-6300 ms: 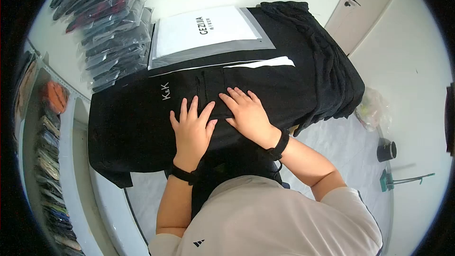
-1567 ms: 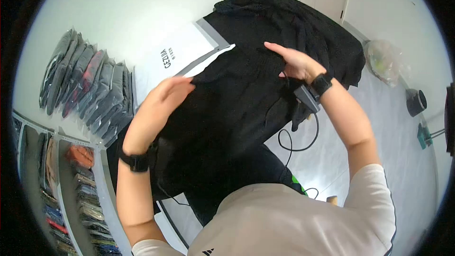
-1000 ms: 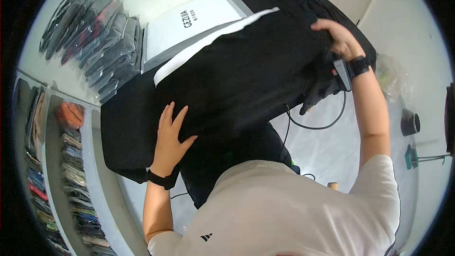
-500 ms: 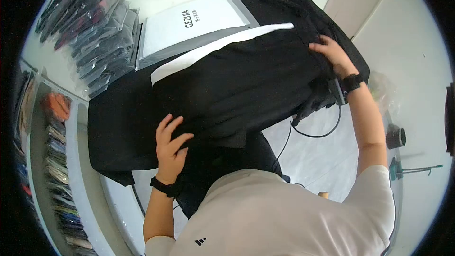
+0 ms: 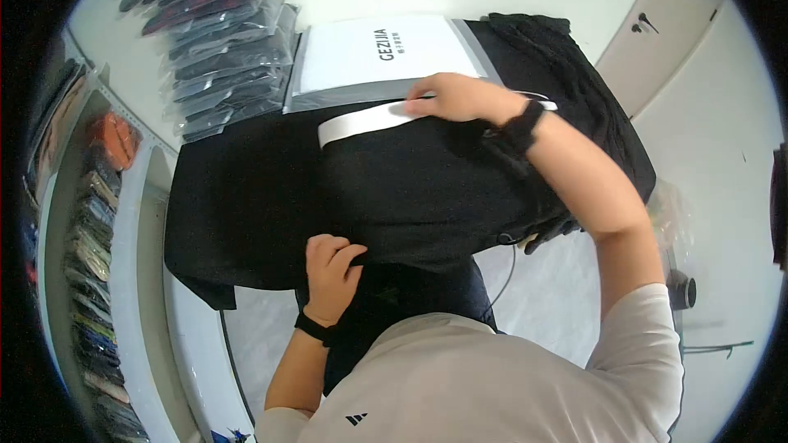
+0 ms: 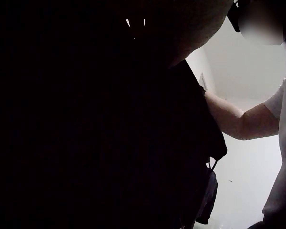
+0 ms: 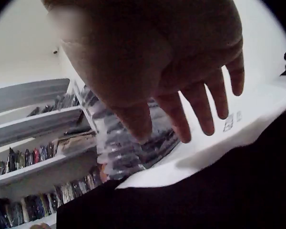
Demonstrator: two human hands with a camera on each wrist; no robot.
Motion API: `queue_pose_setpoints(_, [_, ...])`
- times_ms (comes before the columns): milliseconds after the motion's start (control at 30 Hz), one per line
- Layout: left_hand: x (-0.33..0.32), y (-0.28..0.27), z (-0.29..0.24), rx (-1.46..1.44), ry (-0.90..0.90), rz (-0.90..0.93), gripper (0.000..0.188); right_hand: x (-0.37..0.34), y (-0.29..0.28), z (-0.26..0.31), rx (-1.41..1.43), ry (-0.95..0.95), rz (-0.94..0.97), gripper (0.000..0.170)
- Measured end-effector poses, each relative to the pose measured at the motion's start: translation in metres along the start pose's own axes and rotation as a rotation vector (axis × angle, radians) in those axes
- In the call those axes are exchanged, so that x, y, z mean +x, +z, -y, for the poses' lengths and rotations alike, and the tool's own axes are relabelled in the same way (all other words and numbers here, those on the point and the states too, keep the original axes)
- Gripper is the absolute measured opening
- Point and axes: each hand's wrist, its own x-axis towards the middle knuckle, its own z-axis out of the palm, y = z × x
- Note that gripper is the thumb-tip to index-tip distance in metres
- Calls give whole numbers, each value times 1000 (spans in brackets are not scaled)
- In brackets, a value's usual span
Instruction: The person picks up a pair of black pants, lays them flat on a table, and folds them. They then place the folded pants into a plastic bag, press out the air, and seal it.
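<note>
A black garment (image 5: pixel 394 189) lies spread over the table, a white strip (image 5: pixel 361 123) showing along its far edge. Over that strip is my right hand (image 5: pixel 464 98); in the right wrist view the hand (image 7: pixel 157 62) has its fingers spread and pointing down above the white strip (image 7: pixel 157 176), holding nothing. Whether the fingertips touch it is unclear. My left hand (image 5: pixel 331 283) rests at the garment's near edge with bent fingers and the thumb apart. The left wrist view is mostly dark, with that hand's fingers indistinct.
Behind the strip lies a white package (image 5: pixel 386 49) in a grey-edged bag. Bagged folded clothes (image 5: pixel 226 49) are stacked at the far left, beside a shelf (image 5: pixel 139 197) of clothes. Bunched black fabric (image 5: pixel 574 82) covers the table's right end. A cable (image 5: pixel 510 279) hangs near the body.
My right hand has moved from the bunched fabric at the right leftward to the white strip. My left hand has come down to the near edge. The garment lies flatter than before.
</note>
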Motion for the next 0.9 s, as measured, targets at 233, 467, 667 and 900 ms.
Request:
queue_pose_setpoints(233, [-1,0,4,-90,-49,-7,29,81,72,39,35,-249,-182,39])
queue_pose_setpoints(467, [-8,-6,19,-111,158,23,21,107,77,20,190,-190,-205,26])
queue_pose_setpoints(667, [-4,-22,6,-88,105,129,25,63,38,24,156,-172,-139,39])
queue_pose_setpoints(900, [3,-23,-7,70,95,89,30,-86,-11,-45,-151,117,-217,38])
